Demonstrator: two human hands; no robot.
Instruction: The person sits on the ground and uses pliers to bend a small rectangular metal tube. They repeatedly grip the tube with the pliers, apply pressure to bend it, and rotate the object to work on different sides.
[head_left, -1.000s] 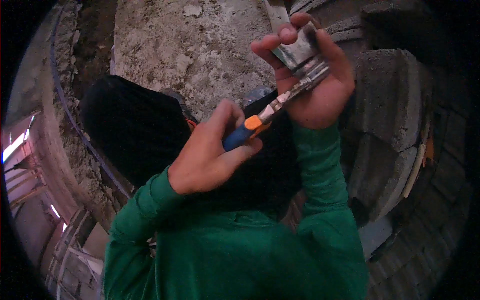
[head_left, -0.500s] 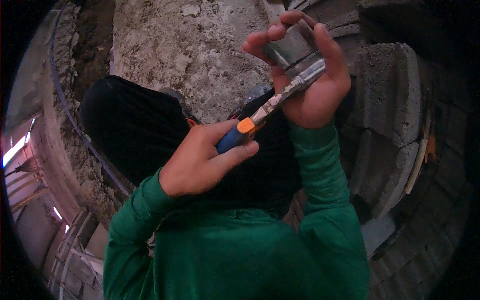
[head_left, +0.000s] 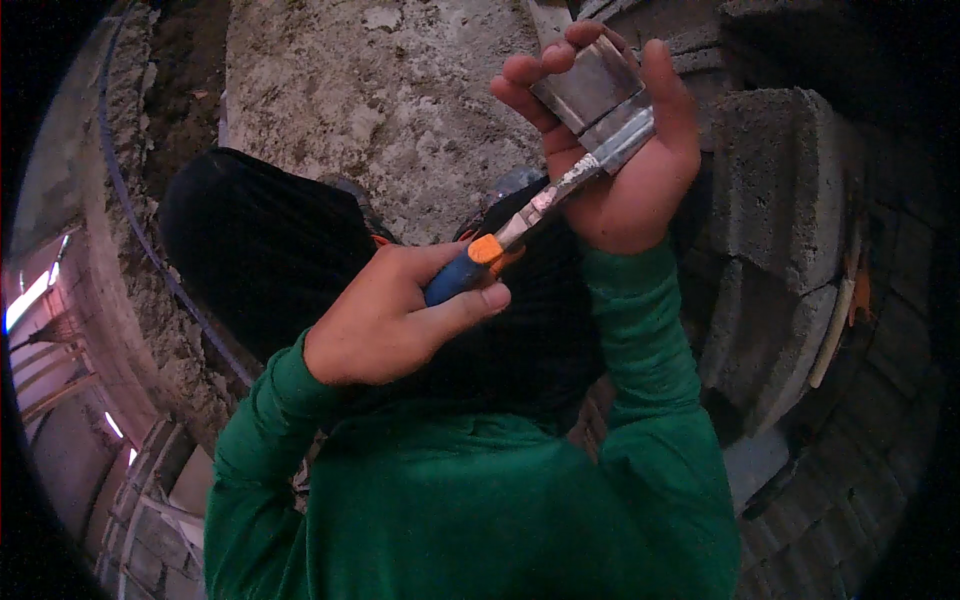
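Note:
My left hand [head_left: 385, 310] is closed around the blue-and-orange handles of a pair of pliers [head_left: 515, 225]. The pliers point up and to the right, and their worn, whitish-smeared jaws meet the lower edge of a small bent sheet-metal piece [head_left: 592, 85]. How far the jaws grip it, I cannot tell. That metal piece is square, grey and shiny, with a folded strip along its lower side. My right hand [head_left: 640, 180] cradles it, palm up, with the fingers curled behind its far edge and the thumb raised along its right side.
Rough concrete [head_left: 370, 110] lies beyond my dark-clad knees [head_left: 265, 250]. Grey concrete blocks [head_left: 770, 190] are stacked close on the right, with a thin wooden stick [head_left: 835, 330] beside them. A bluish hose [head_left: 150, 250] runs along the left edge.
My left hand and the pliers have drawn slightly down and left. The metal piece has tilted a little, showing more of its face and folded strip. My right thumb has straightened slightly.

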